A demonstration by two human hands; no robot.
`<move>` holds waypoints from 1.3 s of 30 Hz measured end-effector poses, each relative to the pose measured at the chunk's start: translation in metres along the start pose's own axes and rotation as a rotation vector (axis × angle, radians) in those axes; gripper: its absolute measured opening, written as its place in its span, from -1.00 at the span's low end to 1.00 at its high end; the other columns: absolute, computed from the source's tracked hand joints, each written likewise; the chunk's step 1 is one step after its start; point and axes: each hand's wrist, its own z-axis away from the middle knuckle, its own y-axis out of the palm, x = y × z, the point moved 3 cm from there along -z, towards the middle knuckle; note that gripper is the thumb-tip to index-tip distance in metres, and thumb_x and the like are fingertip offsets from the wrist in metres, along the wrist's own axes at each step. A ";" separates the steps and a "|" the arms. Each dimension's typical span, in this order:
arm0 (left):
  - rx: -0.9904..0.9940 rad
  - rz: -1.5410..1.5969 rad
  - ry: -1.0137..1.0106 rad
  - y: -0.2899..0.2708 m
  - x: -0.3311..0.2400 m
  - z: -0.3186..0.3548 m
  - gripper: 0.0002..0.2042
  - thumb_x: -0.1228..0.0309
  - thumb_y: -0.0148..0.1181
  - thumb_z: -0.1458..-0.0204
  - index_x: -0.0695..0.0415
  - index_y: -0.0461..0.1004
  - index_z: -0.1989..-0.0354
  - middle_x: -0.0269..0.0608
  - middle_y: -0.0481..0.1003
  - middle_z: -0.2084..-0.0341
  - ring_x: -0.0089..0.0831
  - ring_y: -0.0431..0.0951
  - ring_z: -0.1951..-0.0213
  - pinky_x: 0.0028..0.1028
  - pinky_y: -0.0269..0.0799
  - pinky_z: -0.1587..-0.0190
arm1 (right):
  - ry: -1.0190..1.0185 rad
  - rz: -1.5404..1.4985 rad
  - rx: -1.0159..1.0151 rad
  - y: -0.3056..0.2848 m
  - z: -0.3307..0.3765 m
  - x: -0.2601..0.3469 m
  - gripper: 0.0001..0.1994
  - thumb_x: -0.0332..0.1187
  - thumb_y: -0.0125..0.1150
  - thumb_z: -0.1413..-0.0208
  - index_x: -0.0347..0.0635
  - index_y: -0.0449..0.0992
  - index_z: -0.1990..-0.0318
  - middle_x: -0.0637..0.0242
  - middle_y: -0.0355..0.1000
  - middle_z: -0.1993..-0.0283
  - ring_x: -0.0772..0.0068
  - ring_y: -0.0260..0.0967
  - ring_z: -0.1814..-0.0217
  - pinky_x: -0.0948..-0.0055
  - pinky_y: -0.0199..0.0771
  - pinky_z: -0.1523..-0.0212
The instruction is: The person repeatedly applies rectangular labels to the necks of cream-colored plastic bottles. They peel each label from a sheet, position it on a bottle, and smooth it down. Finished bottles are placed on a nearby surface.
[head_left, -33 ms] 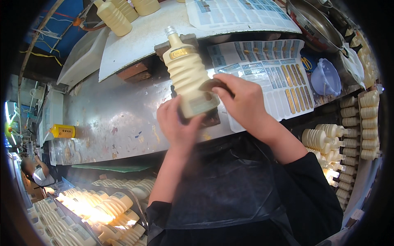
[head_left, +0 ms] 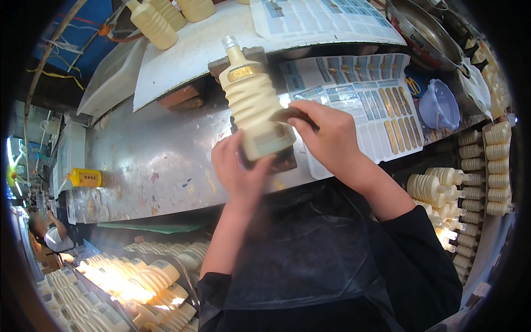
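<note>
A cream-coloured ribbed bottle (head_left: 251, 99) lies on a dark rest on the bench, its clear-topped neck pointing away from me. It carries a gold label (head_left: 243, 72) at the shoulder and a pale, shiny label (head_left: 269, 140) near its base. My left hand (head_left: 239, 169) is closed around the base end, thumb under the bottom edge and fingers along the left side. In my right hand (head_left: 327, 133), a dark brown flat scraper (head_left: 296, 115) is pinched between thumb and fingers. Its tip lies against the bottle's right side, just above the lower label.
Label sheets (head_left: 376, 113) spread to the right, beside a lilac bucket (head_left: 438, 105). A yellow bottle (head_left: 84, 177) lies at the bench's left end. More cream bottles (head_left: 155, 27) stand on the white board; others fill crates (head_left: 133, 282) at lower left and racks (head_left: 470, 182) at right. A person (head_left: 55, 235) is far left.
</note>
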 end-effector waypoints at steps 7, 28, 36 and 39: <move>-0.015 0.084 -0.088 0.001 0.015 0.008 -0.33 0.41 0.57 0.23 0.24 0.46 -0.16 -0.01 0.46 0.00 -0.05 0.45 -0.09 -0.17 0.37 -0.18 | -0.281 -0.090 0.170 0.013 0.032 0.017 -0.77 -0.53 0.35 0.02 -0.14 0.63 0.16 0.22 0.60 0.26 0.21 0.60 0.24 0.32 0.57 0.22; 0.061 0.329 -0.555 0.026 0.021 0.007 -0.43 0.20 -0.03 -0.38 0.35 0.14 -0.42 -0.01 0.22 -0.19 -0.24 0.25 -0.26 -0.29 0.09 -0.37 | 0.347 -0.096 0.252 0.020 0.035 0.012 -0.72 -0.29 0.29 -0.20 -0.11 0.41 0.01 0.11 0.52 0.53 0.03 0.53 0.51 0.20 0.45 0.46; 0.083 0.431 -0.594 0.023 0.020 0.006 -0.46 0.32 -0.06 -0.31 0.31 0.18 -0.42 0.05 0.22 -0.16 -0.11 0.25 -0.25 -0.22 0.10 -0.37 | 0.638 -0.179 0.238 0.023 0.056 -0.037 -0.71 -0.20 0.20 -0.26 -0.15 0.39 0.01 0.08 0.51 0.56 -0.04 0.52 0.49 0.11 0.43 0.42; 0.077 0.452 -0.538 0.023 0.022 0.009 -0.50 0.26 -0.15 -0.43 0.31 0.19 -0.42 -0.09 0.24 -0.17 -0.30 0.26 -0.26 -0.33 0.10 -0.37 | 0.756 -0.302 0.183 0.032 0.070 -0.051 -0.71 -0.23 0.21 -0.25 -0.19 0.40 0.01 0.18 0.48 0.60 0.22 0.45 0.58 0.22 0.35 0.47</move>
